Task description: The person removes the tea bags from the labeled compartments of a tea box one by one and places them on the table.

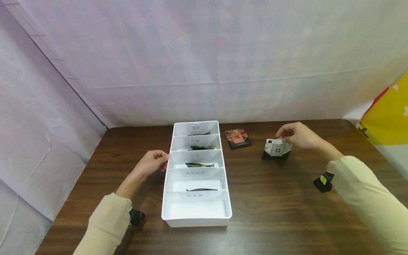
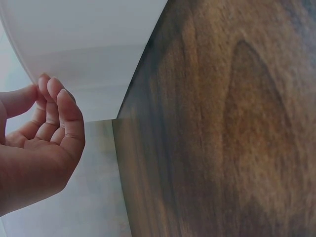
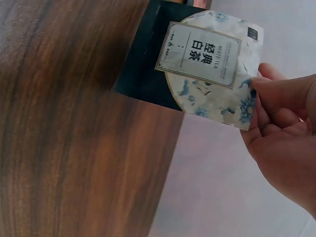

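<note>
Q. Which parts are obscured at right?

A. Right wrist view: the right hand (image 3: 286,148), cropped by the right margin, covers part of one edge of the white tea packet (image 3: 202,64).

Q. And elsewhere?

A. Head view: upright packets (image 1: 203,147) in the tray (image 1: 196,222), faces largely hidden; lettering on the red packet (image 1: 238,138), too small to read. Left wrist view: left hand (image 2: 47,153) and tray, both cut off; tabletop (image 2: 212,123), blurred.

Bright head view with soft glare on the near tabletop (image 1: 255,235); dimmer, hazier wrist views
</note>
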The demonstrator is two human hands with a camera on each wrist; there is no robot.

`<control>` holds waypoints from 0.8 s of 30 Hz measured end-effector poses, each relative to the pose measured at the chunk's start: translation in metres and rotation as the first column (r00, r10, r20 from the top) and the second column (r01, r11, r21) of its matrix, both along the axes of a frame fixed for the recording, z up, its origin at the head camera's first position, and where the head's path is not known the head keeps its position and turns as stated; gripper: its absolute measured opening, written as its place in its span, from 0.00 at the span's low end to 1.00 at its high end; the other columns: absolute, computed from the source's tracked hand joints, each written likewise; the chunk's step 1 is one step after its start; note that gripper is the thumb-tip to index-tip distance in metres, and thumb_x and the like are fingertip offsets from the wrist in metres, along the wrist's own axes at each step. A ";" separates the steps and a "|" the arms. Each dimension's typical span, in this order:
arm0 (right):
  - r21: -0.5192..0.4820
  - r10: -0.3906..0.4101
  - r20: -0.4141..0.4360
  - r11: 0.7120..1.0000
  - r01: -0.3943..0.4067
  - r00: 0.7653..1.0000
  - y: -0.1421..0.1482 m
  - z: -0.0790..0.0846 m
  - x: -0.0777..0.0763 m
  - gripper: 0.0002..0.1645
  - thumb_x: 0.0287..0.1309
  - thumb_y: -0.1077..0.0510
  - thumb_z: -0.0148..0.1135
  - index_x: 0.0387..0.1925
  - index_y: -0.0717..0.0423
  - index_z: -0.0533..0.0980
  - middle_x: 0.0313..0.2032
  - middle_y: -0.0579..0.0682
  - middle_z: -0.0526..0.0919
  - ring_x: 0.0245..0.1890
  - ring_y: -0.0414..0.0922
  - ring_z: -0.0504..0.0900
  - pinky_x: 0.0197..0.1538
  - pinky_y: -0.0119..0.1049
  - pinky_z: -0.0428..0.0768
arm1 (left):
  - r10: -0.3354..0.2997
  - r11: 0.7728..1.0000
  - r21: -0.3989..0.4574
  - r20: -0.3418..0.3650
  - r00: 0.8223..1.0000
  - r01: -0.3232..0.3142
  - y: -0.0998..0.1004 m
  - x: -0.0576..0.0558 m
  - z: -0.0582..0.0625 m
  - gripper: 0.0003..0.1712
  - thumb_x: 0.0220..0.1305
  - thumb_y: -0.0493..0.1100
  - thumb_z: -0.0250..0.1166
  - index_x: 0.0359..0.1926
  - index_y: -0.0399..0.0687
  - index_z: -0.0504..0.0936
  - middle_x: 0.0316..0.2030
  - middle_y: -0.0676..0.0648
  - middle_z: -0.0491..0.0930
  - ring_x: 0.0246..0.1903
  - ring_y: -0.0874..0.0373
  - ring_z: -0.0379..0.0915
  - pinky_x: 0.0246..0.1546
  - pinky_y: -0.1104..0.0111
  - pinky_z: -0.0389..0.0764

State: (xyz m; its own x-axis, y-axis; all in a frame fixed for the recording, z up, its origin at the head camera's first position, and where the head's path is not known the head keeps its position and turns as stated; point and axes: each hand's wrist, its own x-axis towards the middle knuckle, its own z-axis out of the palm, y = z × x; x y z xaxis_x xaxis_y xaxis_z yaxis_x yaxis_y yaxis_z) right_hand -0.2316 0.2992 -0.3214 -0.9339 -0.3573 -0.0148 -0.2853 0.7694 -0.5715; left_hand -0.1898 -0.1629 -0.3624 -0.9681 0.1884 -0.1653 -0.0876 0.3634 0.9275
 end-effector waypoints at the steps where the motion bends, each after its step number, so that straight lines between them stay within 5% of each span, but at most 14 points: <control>1: -0.002 -0.006 -0.010 1.000 0.006 1.000 0.000 -0.002 -0.001 0.09 0.54 0.71 0.57 0.38 0.65 0.76 0.34 0.55 0.80 0.32 0.48 0.76 0.27 0.36 0.71 | 0.000 1.000 0.002 0.000 1.000 0.000 0.000 0.000 0.000 0.10 0.66 0.35 0.53 0.30 0.29 0.73 0.19 0.48 0.71 0.20 0.60 0.69 0.25 0.70 0.75; 11: -0.019 -0.079 -0.051 0.997 0.078 0.996 0.002 -0.025 -0.004 0.11 0.54 0.72 0.54 0.40 0.66 0.76 0.37 0.61 0.79 0.35 0.52 0.75 0.32 0.39 0.72 | 0.004 1.000 0.029 -0.006 1.000 -0.004 0.001 0.000 -0.001 0.10 0.65 0.34 0.54 0.30 0.29 0.73 0.19 0.48 0.71 0.18 0.61 0.69 0.23 0.71 0.74; 19: 0.001 -0.104 -0.049 0.995 0.104 0.993 0.003 -0.027 0.003 0.15 0.63 0.60 0.52 0.48 0.66 0.73 0.46 0.65 0.76 0.43 0.58 0.75 0.39 0.48 0.75 | 0.003 1.000 0.027 -0.009 1.000 -0.003 0.001 0.000 0.000 0.10 0.65 0.35 0.54 0.31 0.28 0.73 0.18 0.48 0.71 0.19 0.61 0.68 0.23 0.71 0.74; 24: 0.027 -0.070 -0.014 0.997 0.071 0.997 0.003 -0.026 0.012 0.19 0.66 0.55 0.48 0.49 0.67 0.74 0.46 0.66 0.76 0.40 0.55 0.76 0.37 0.45 0.74 | 0.003 1.000 0.031 -0.009 1.000 -0.003 0.000 0.000 -0.001 0.10 0.65 0.35 0.54 0.31 0.28 0.73 0.18 0.48 0.71 0.19 0.61 0.68 0.23 0.71 0.74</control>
